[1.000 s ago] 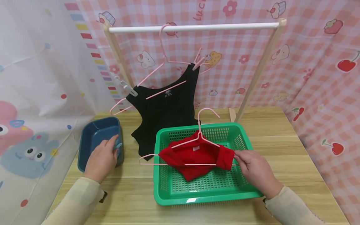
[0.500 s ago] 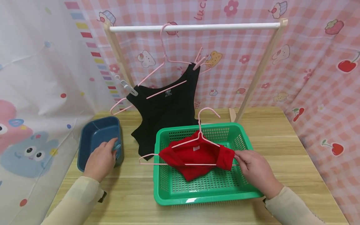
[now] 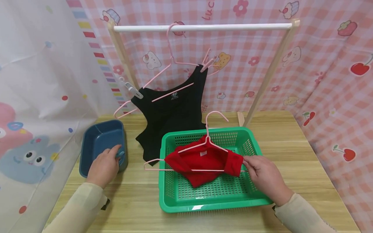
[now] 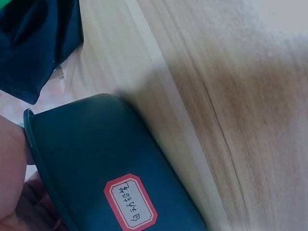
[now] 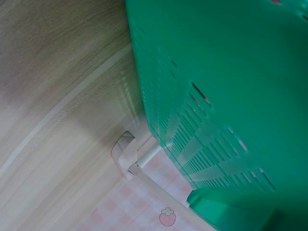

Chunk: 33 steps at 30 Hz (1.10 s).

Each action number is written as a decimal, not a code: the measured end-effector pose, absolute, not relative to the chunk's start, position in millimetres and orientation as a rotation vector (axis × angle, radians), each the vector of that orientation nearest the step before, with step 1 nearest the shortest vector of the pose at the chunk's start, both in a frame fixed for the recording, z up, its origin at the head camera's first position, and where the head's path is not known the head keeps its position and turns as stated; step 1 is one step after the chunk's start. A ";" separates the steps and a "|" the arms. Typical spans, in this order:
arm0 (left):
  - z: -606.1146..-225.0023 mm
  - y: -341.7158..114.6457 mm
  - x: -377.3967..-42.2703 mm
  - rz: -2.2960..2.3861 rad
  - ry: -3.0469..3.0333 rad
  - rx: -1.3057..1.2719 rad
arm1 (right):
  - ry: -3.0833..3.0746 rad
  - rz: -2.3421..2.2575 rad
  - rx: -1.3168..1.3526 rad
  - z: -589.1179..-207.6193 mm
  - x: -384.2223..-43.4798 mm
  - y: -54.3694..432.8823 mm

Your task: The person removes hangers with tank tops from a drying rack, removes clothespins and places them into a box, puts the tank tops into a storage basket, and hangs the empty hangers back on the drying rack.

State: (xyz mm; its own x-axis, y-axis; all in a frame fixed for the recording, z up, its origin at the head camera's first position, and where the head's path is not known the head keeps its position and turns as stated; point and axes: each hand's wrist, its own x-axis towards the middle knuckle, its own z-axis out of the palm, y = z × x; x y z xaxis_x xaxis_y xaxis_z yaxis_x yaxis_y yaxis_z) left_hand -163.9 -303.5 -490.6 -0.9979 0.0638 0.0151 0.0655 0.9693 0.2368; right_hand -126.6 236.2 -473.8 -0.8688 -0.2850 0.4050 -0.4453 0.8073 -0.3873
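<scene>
My left hand (image 3: 104, 167) is over the right side of a dark blue bin (image 3: 87, 142), pinching a small light-blue clothespin (image 3: 120, 154), mostly hidden by the fingers. In the left wrist view, part of that hand (image 4: 13, 168) shows at the bin's rim. At the other side, my right hand (image 3: 266, 176) pinches the right end of a pink hanger (image 3: 217, 111) at the edge of a red garment (image 3: 201, 165). Garment and hanger lie over a green slotted basket (image 3: 215, 205). The right wrist view shows only the basket's outer wall (image 5: 231, 96), not the hand.
Behind the basket, a black tank top (image 3: 177, 110) hangs on another pink hanger (image 3: 169, 42) from a white rail (image 3: 233, 27). A grey-white clip (image 3: 135, 92) is on its left strap, a pink clothespin (image 3: 206, 64) on its right. Wooden posts (image 3: 269, 76) hold the rail.
My left hand has shifted slightly left and toward me, with the light-blue clothespin between its fingers. The right hand, hanger and red garment stay where they were.
</scene>
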 end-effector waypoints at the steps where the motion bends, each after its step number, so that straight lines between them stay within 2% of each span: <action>1: -490.7 -303.7 -163.7 -0.376 -3.112 -0.100 | -2.669 0.690 0.554 -473.7 -126.3 235.9; 33: -488.0 -308.6 -171.2 -0.401 -3.276 0.024 | -2.664 0.679 0.559 -474.5 -127.1 236.3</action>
State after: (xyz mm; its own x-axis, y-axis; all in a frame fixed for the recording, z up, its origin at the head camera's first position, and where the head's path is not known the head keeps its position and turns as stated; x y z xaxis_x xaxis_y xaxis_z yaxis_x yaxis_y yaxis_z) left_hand -171.2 -308.6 -488.0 -0.9872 0.0049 -0.1592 -0.0337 0.9705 0.2386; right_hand -127.1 236.3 -474.5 -0.8668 -0.2879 0.4071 -0.4477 0.8088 -0.3813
